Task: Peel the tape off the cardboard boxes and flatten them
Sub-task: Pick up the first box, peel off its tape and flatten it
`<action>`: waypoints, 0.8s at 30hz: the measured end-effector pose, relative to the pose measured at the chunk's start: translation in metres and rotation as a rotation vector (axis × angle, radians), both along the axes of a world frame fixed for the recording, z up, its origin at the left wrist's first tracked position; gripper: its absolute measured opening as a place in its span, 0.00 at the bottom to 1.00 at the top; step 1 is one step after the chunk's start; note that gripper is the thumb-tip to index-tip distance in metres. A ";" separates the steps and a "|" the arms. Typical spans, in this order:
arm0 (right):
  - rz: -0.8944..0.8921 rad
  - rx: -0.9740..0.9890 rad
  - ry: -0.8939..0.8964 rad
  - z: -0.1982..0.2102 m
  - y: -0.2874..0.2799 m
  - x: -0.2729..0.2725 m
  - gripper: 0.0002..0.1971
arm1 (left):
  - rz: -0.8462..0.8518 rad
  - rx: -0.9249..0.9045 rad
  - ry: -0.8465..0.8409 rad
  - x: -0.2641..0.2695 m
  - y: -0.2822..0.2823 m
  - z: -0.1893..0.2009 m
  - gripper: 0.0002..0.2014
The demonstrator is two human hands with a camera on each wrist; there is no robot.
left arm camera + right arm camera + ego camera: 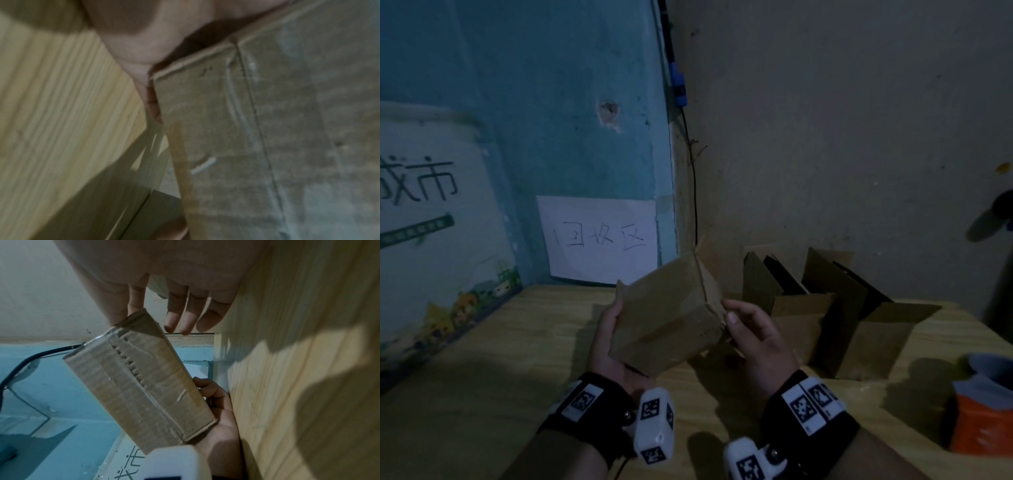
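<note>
Here the small sealed box [667, 315] is held in the air above the wooden table [482, 377], in front of the white paper sign [599, 240] on the blue wall. The left hand [607, 342] cradles it from below and from the side away from the open boxes, fingers curled round the lower edge. The right hand [753, 334] works at the corner on the side facing them: in the right wrist view its thumb [115, 311] and forefinger pinch that corner, while the other 3 fingers [185, 318] hang loosely spread and touch nothing.

Clear tape [115, 379] runs along the seam of the face turned to the right wrist camera and wraps over the ends; it looks fully stuck down. The step in hand, I judge, is finding and lifting a tape end.

To do it well, the left hand should brace the box firmly so it cannot twist. A nail should scrape up the tape end at the corner, and the pull should run low and along the seam, so the strip comes off whole.

2 open boxes [825, 308] stand on the table beyond the held box, not yet flattened.
</note>
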State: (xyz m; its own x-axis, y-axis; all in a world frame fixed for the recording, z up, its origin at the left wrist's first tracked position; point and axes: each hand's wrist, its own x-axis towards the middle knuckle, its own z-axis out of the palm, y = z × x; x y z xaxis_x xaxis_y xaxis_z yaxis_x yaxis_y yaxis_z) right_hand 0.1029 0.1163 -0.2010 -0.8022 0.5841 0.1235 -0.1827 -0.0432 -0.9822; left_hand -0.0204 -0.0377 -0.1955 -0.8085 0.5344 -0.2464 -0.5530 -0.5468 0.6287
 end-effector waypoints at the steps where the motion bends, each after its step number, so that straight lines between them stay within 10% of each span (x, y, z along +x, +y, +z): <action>1: 0.001 0.007 -0.002 0.000 0.000 0.001 0.10 | 0.001 0.004 0.005 0.000 0.001 0.000 0.33; 6: 0.024 -0.014 -0.042 0.006 0.000 0.006 0.22 | -0.009 -0.002 0.028 -0.003 0.003 0.004 0.38; 12: -0.057 0.014 -0.068 0.009 0.000 0.009 0.05 | -0.026 0.006 0.015 -0.014 0.001 -0.007 0.35; 24: -0.114 -0.036 -0.044 0.009 -0.003 0.007 0.04 | -0.038 0.054 0.011 -0.002 -0.003 0.004 0.23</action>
